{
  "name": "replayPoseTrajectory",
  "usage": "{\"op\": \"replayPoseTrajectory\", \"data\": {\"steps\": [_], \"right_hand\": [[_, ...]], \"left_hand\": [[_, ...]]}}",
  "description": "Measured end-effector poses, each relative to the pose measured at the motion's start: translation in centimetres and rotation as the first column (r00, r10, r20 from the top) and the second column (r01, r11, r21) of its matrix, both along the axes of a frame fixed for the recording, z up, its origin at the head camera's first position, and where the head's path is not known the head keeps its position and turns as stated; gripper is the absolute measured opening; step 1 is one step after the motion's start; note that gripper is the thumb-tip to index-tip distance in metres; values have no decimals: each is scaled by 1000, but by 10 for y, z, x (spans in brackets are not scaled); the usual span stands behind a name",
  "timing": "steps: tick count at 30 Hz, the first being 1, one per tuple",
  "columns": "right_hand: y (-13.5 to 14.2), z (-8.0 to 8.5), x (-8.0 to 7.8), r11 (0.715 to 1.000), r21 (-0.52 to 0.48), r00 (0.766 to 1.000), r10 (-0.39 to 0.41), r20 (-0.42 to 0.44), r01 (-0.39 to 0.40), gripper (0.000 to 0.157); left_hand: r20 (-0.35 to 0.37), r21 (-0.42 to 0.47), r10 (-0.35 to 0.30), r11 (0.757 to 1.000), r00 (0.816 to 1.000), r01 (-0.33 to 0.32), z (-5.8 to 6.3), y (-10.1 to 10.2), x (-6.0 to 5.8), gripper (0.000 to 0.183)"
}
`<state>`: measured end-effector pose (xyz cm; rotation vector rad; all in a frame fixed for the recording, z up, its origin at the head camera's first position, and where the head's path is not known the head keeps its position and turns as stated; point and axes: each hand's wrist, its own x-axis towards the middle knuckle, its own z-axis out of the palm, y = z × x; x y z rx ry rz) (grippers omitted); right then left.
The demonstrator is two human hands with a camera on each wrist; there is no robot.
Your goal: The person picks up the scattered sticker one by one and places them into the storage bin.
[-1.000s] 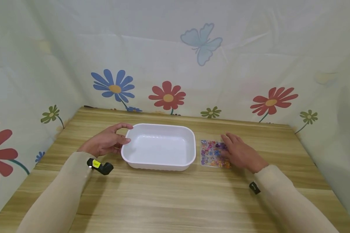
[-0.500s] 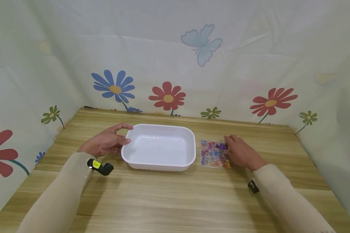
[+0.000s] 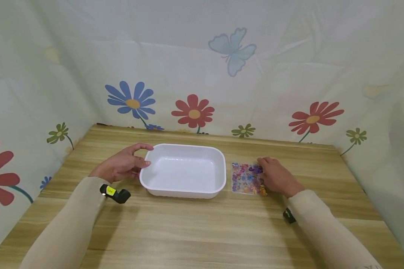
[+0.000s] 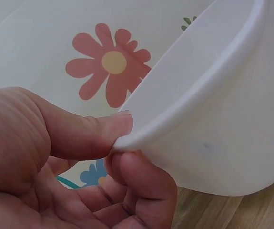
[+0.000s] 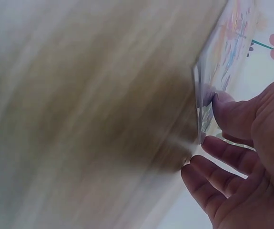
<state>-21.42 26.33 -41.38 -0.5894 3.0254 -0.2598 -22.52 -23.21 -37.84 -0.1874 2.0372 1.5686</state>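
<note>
A white rectangular tray (image 3: 185, 193) with rounded corners stands on the wooden table, nothing inside it. At its left end my left hand (image 3: 121, 164) pinches the rim; the left wrist view shows the thumb on top of the rim and curled fingers beneath. Right of the tray lies a thin, clear, square packet (image 3: 247, 178) with a multicoloured pattern. My right hand (image 3: 279, 177) is at the packet's right edge. In the right wrist view the thumb (image 5: 232, 114) presses on its face, with the index fingertip right at the edge, pinching it.
The wooden table (image 3: 188, 231) runs back to a pale curtain (image 3: 272, 89) printed with flowers and a butterfly, which also closes off both sides. Small black devices sit at the left wrist (image 3: 115, 192) and the right wrist (image 3: 289, 215).
My right hand has drawn back slightly from over the packet to its right edge, and its fingers have closed in there. My left hand and the tray have stayed put.
</note>
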Motion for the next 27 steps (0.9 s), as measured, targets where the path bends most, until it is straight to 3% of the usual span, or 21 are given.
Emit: {"op": "replayPoseTrajectory", "data": {"steps": [16,27], "right_hand": [[-1,5,-9,1000,4,997,-21,73,20,47],[-2,6,-12,1000,-6,998,-11,61,12,38]], "left_hand": [[-15,17,-17,1000,1000,18,1,0,3,74],[-1,3,4,1000,1000,-4,2,0,1,72]]}}
